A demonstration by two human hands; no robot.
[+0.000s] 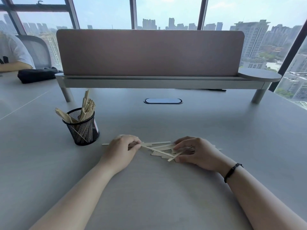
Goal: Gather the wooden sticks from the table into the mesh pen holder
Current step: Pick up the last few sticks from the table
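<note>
Several pale wooden sticks (160,147) lie in a loose flat pile on the grey table (149,188), between my two hands. My left hand (122,151) rests on the pile's left end, fingers curled and pinching stick ends. My right hand (196,151) covers the right end, fingers closed on a few sticks, one of them slanting out toward me. One stick end pokes out to the left of my left hand. The black mesh pen holder (82,128) stands upright to the left of the pile and holds several sticks that lean out of its rim.
A raised shelf with a pink divider panel (149,52) spans the back of the table on metal legs. An oval cable port (163,100) sits mid-table. At far left are a black pouch (35,75) and another person's arm (13,65).
</note>
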